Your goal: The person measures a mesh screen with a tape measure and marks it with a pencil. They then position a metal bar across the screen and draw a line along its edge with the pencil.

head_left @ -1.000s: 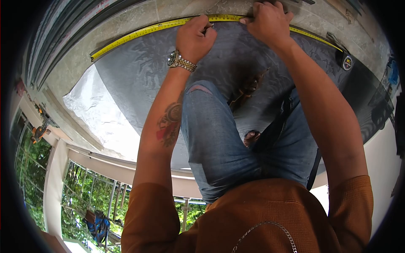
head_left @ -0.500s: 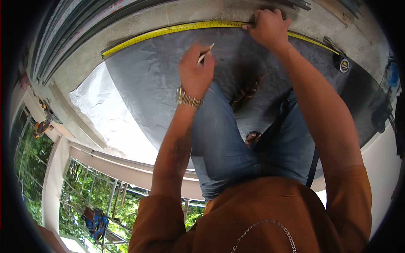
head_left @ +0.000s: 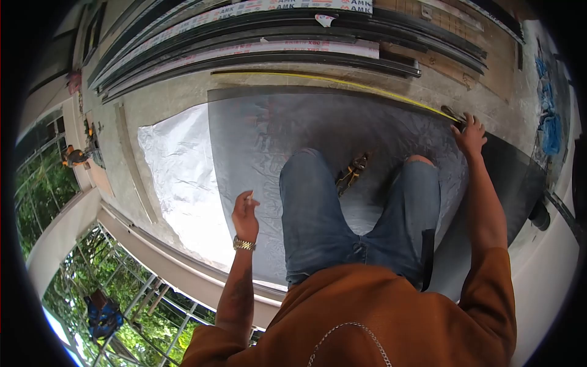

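Observation:
My left hand [head_left: 246, 217], wearing a gold watch, is raised over the left part of a dark mesh-like sheet [head_left: 244, 140]. Its fingers close on a short pale pencil [head_left: 250, 197]. Far to the right, my right hand [head_left: 469, 136] is at the case end of a yellow tape measure [head_left: 367, 90], fingers bent over the case, which is hidden. The tape's blade lies stretched along the sheet's far edge. A pair of snips or pliers with yellow-marked handles [head_left: 350, 174] rests on the sheet between my knees.
Silver foil [head_left: 177, 171] shows under the sheet at left. Long metal profiles [head_left: 275, 61], some with printed wrapping, lie beyond the tape. Blue plastic [head_left: 549, 122] is at far right, a power tool [head_left: 74, 156] at far left. Scaffolding [head_left: 147, 293] stands outside the lower-left opening.
My right hand has gone from the middle of the tape's blade to its case end. My left hand, still with the pencil, has drawn back from the tape toward me. My view has widened.

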